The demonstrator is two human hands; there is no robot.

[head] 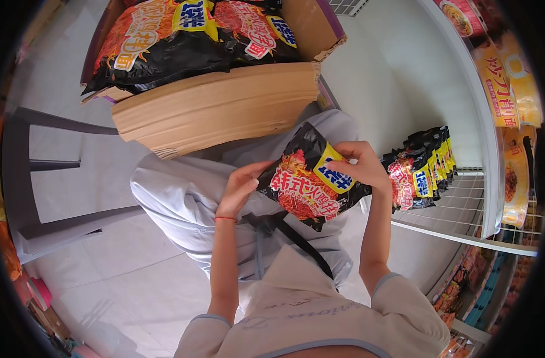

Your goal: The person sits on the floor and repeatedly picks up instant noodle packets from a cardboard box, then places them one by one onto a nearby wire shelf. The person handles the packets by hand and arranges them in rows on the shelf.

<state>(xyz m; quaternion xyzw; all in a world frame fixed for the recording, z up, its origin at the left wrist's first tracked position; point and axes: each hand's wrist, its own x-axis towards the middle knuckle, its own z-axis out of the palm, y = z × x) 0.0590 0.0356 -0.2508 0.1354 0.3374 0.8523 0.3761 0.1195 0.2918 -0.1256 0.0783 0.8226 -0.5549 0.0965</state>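
Above my lap I hold a black packet of instant noodles [299, 188] with a red noodle picture and a yellow patch. My left hand [241, 185] pinches its left edge, thumb on top. My right hand [359, 163] grips the upper right side, its thumb lying across the yellow patch. Beyond my knees stands an opened cardboard box [218, 105], its brown flap folded down towards me. Large black noodle bags [174, 58] fill the box. To the right of my right hand, a row of similar black packets [411, 179] stands upright on a wire shelf [464, 201].
A white shelf divider [473, 112] rises on the right, with yellow noodle packs [498, 85] past it. Lower right, more packaged goods [460, 286] line a shelf. At the left a grey frame [21, 179] stands on the tiled floor [120, 286]. A pink object [39, 293] lies lower left.
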